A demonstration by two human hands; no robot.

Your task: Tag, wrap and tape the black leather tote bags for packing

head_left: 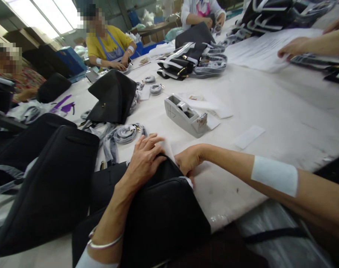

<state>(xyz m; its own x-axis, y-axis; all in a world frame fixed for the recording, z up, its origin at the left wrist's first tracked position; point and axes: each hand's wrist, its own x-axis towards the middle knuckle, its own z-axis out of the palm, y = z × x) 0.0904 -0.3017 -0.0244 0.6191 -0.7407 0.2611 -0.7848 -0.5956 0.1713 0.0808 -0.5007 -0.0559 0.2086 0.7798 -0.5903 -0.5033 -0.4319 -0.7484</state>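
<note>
A black handbag (166,216) lies tilted at the table's near edge, in front of me. My left hand (145,158) holds its upper edge, with the thumb along the black material and the fingers bent over the far side. Close by, my right hand (189,159) is closed at the bag's right corner; its fingertips are hidden. A white sheet (169,149) shows between both hands, and a bit of white material (188,181) sticks out at the bag's corner. What the right fingers pinch cannot be made out.
A grey tape dispenser (186,115) stands just beyond my hands, with a white slip (249,137) to its right. More black bags (49,186) crowd the left. Wrapped straps (126,133) lie beyond. Co-workers sit across the table; another person's hand (293,48) reaches over white sheets at right.
</note>
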